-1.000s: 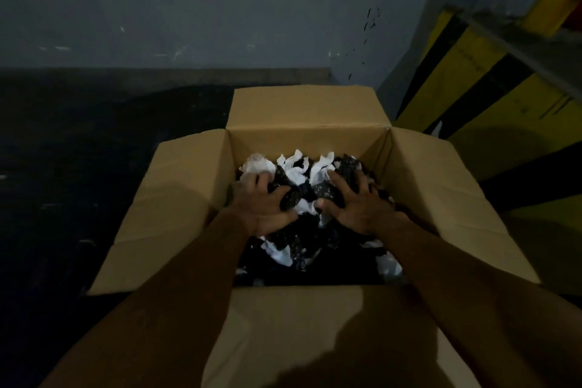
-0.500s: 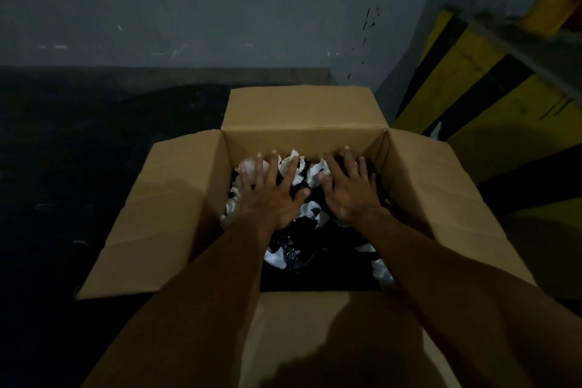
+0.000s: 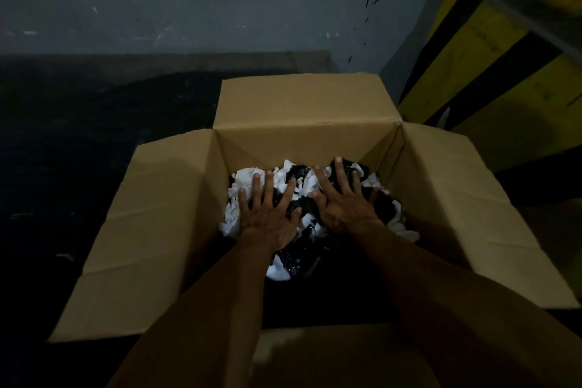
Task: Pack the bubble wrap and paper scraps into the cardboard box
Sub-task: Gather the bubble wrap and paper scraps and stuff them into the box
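Observation:
An open cardboard box with all its flaps folded out stands on the dark floor. Inside lies a heap of white paper scraps mixed with dark, shiny bubble wrap. My left hand lies flat on the left part of the heap, fingers spread and straight. My right hand presses flat on the right part, fingers spread too. Both forearms reach in over the near flap and hide part of the heap.
A grey wall rises close behind the box. A yellow and black striped structure stands at the right, near the right flap. Dark floor stretches to the left of the box.
One second ago both hands had curled fingers gripping the scraps. Since then the fingers have straightened and both hands have moved slightly toward the far wall, pushing down on the heap.

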